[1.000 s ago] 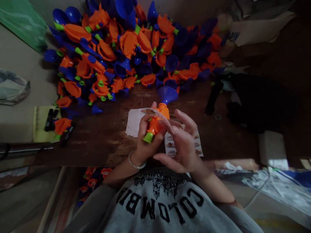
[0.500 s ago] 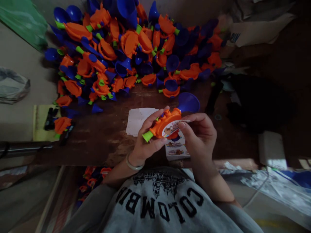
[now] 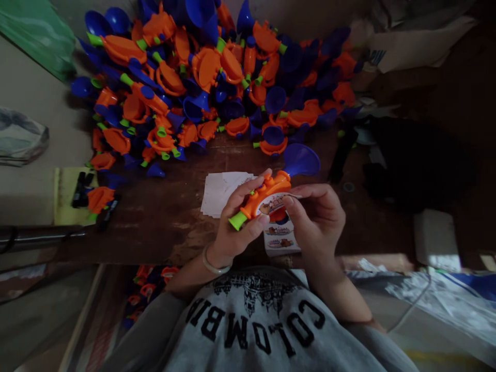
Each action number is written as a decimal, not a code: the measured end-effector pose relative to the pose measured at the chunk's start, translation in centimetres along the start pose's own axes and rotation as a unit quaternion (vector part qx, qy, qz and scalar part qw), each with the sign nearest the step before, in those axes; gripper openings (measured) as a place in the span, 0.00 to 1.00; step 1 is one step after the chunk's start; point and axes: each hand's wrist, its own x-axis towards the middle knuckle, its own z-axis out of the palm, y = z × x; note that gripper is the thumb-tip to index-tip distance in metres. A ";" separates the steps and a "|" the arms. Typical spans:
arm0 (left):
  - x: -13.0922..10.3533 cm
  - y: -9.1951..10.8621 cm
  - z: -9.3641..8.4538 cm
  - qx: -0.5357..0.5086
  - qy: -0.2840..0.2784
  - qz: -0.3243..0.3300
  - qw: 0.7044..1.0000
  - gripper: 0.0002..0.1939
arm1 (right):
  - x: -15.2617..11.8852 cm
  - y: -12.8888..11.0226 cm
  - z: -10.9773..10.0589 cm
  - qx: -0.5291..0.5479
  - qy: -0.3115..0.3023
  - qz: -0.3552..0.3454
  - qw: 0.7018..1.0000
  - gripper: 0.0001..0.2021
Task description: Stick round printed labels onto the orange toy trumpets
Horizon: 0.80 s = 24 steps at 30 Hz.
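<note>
An orange toy trumpet (image 3: 272,187) with a green mouthpiece and a blue bell is held by my left hand (image 3: 236,227), the thumb on its lower edge and the fingers behind it. An oval printed sticker (image 3: 272,203) lies against its side. My right hand (image 3: 318,217) pinches the sticker's right end between thumb and forefinger, and that end stands off the toy. Below the trumpet is a sticker sheet (image 3: 279,243), partly hidden by the toy and my right hand. White paper sheets (image 3: 220,194) lie left of the trumpet.
A large pile of orange and blue toy trumpets (image 3: 205,70) covers the back of the brown table (image 3: 155,232). Black markers (image 3: 82,188) rest on a yellow pad (image 3: 62,199) at the left. Black cloth (image 3: 418,160) and a white box (image 3: 434,240) are at the right.
The trumpet has tilted slightly in my left hand. My left thumb has moved up a little onto the sticker's lower edge, while my right hand keeps its pinch, shifted slightly left.
</note>
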 end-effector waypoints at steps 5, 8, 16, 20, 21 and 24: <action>0.1 0.1 0.2 0.020 0.014 0.005 1.000 0.29 | 0.0 0.1 0.1 -0.026 0.003 -0.018 1.000 0.06; 0.0 0.1 0.3 0.018 0.016 0.015 1.000 0.29 | 0.1 0.2 0.2 -0.045 0.001 -0.049 0.998 0.05; -0.2 0.1 0.5 0.036 0.018 0.033 0.999 0.29 | 0.2 0.5 0.1 -0.140 -0.007 -0.142 0.980 0.07; -0.1 0.2 0.5 0.066 0.022 0.040 0.997 0.28 | 0.4 0.6 0.0 -0.196 -0.007 -0.176 0.965 0.09; -0.1 0.2 0.5 0.069 0.025 0.042 0.996 0.28 | 0.4 0.5 0.0 -0.206 0.009 -0.179 0.962 0.12; -0.5 -0.2 0.3 0.064 0.029 0.047 0.996 0.29 | 0.9 0.5 -0.2 -0.208 0.067 -0.185 0.958 0.32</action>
